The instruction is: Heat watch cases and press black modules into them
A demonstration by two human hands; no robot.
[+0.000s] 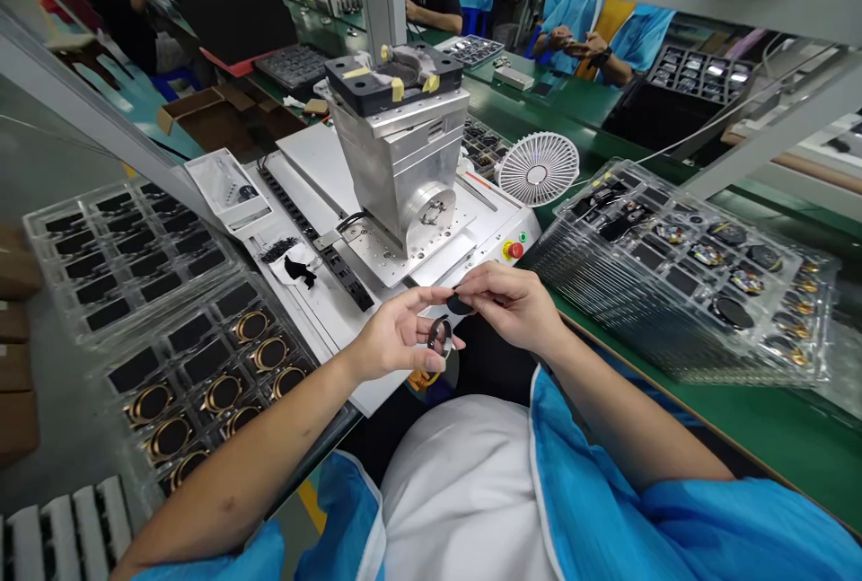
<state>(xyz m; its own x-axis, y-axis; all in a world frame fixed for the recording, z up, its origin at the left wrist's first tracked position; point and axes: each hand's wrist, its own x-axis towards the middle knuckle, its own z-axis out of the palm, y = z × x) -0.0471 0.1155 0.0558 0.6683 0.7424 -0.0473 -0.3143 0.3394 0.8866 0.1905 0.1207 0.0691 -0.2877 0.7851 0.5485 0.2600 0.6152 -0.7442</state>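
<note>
Close in front of my body, my left hand (400, 334) is closed around a ring-shaped metal watch case (440, 336), its thumb below it. A small dark disc-like piece (459, 303) sits in the pinched fingers of my right hand (508, 298). My left index fingertip reaches to this piece as well, just above the watch case. Fingers partly cover the dark piece, so its exact kind does not show. Behind both hands stands a white machine base (437, 262) bearing a metal press-like block (397, 177) with a black fixture (394, 78) on top.
Clear trays (222, 330) with gold-rimmed watch cases and black squares lie left. A tall stack of clear trays (646, 294) stands right. A red stop button (515, 250) and a white fan (537, 170) are beyond my right hand. Co-workers (606, 33) sit across the green bench.
</note>
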